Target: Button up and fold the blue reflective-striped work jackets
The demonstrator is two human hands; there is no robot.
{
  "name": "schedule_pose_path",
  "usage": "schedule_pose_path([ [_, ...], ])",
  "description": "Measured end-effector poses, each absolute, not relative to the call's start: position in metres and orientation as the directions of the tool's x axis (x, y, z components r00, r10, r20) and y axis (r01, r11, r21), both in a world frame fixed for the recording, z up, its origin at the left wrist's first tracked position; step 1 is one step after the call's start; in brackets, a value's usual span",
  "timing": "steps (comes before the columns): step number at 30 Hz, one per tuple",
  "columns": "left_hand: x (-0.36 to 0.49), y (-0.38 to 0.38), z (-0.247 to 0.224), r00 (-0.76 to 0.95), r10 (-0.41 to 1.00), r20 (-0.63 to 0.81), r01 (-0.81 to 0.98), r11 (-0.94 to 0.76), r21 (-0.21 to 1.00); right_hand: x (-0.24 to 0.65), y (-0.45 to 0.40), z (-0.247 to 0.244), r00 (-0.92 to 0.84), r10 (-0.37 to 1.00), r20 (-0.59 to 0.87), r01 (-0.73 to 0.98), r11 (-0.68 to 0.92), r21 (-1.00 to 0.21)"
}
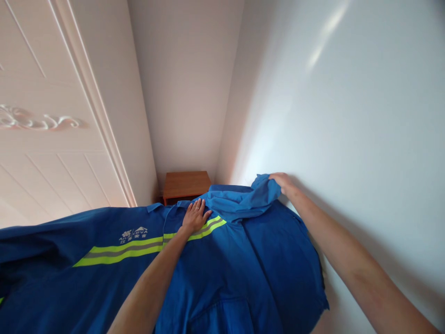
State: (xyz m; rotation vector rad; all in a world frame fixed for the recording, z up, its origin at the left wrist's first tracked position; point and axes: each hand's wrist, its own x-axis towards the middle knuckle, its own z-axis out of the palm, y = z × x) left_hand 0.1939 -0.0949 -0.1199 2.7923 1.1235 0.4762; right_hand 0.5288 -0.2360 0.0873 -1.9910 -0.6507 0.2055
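Observation:
A blue work jacket [114, 287] with yellow-green and grey reflective bands and a white printed logo is spread out in front of me. My left hand [195, 215], a ring on one finger, presses flat on its upper chest beside the collar. At the right side, my right hand [283, 182] has its fingers closed on the bunched jacket sleeve [239, 202], which is folded back over the shoulder and shows a lighter blue. The surface under the jacket is mostly hidden.
Beyond the jacket stands a small brown wooden cabinet [187, 182] in the corner. A pale wall [365, 116] rises close on the right. To the left is a white panelled wardrobe door [52, 139] with a carved ornament.

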Motion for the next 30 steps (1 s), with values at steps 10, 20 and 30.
schedule_pose_path([
  [10, 0.193, -0.091, -0.120, 0.682, 0.693, 0.234, 0.635, -0.719, 0.282, 0.514, -0.359, 0.065, 0.749, 0.331, 0.574, 0.575, 0.107, -0.811],
  [20, 0.192, -0.085, -0.113, 0.655, 0.733, 0.183, 0.581, -0.643, 0.498, 0.527, -0.378, 0.071, 0.877, 0.437, 0.199, 0.283, -0.137, -0.949],
  [30, 0.252, -0.084, -0.024, 0.666, 0.662, 0.344, 0.424, -0.715, 0.556, 0.528, -0.366, 0.018, 0.857, 0.483, -0.180, -0.077, -0.224, -0.971],
])
